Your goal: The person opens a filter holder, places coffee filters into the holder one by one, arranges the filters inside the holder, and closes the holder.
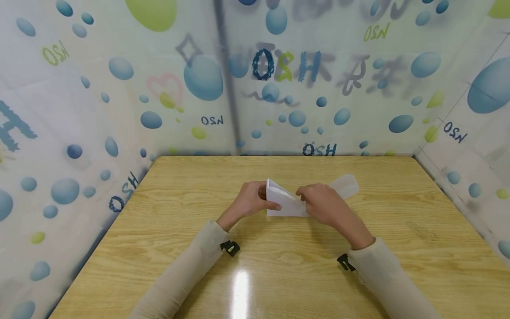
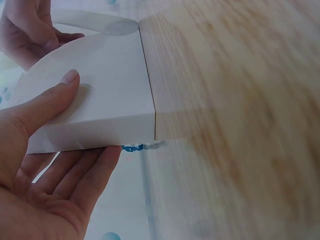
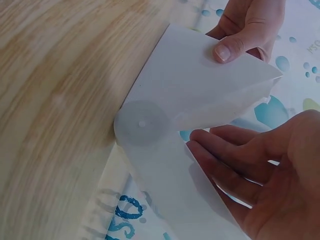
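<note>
A white flat case with a wedge-shaped opening along its top stands low over the middle of the table. My left hand holds its left end, thumb on the near broad face and fingers behind. In the left wrist view the case has a curved edge and a thick side. A translucent strip-like cover swings out from a round pivot at the case's corner. My right hand is at the opening, with loosely bent fingers against the cover's edge in the right wrist view.
The wood-grain table reaches back to a printed cloth wall with blue and green dots and letters. Similar cloth hangs at both sides. Dark straps sit at both sleeve cuffs. A bright reflection lies on the table's near part.
</note>
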Available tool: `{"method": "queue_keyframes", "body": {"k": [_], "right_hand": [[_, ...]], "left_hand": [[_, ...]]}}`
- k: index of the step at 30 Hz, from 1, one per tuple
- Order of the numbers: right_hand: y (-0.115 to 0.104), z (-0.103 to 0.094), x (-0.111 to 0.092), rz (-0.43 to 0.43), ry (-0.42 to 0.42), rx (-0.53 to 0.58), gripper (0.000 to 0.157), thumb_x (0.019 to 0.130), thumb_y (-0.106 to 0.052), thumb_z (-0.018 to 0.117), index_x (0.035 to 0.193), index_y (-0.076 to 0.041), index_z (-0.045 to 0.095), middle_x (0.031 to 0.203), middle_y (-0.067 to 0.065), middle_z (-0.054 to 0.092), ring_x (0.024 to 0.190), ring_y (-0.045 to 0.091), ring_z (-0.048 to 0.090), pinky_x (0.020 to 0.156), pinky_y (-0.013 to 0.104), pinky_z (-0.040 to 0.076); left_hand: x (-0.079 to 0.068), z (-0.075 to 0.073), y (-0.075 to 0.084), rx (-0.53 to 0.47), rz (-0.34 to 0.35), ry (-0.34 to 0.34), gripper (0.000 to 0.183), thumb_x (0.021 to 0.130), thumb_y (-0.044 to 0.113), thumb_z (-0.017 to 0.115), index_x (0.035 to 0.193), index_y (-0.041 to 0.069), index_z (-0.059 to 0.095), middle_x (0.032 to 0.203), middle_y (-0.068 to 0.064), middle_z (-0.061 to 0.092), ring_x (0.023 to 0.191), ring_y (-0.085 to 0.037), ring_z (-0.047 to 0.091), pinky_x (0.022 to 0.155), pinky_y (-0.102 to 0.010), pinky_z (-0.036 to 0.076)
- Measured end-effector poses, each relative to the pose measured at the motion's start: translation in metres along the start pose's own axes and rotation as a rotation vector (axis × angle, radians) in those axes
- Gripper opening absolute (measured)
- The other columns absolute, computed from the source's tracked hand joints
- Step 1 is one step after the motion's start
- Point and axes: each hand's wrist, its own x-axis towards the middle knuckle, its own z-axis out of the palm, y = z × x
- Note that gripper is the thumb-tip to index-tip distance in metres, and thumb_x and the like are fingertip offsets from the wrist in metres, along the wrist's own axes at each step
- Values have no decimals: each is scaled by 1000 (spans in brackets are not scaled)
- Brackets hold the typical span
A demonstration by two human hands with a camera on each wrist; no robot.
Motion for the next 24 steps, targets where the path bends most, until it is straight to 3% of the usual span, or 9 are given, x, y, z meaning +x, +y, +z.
{"method": "queue_keyframes", "body": {"k": [14,24], "right_hand": [[7,-13,-4,-39,101,-3,25,101,-2,54,114,-2,76,106,13,79,94,27,76,81,45,61],[13,-35,-13,-39,157,43,24,103,-4,56,118,-3,74,109,13,78,90,25,75,74,41,59]], "left_hand": [[0,0,-1,-8,3,-9,40,79,24,92,114,14,76,104,-3,80,88,-13,76,75,-29,61],[1,0,-3,-5,10,-12,40,79,25,92,114,14,76,104,-3,80,90,-13,77,77,-30,61]]}}
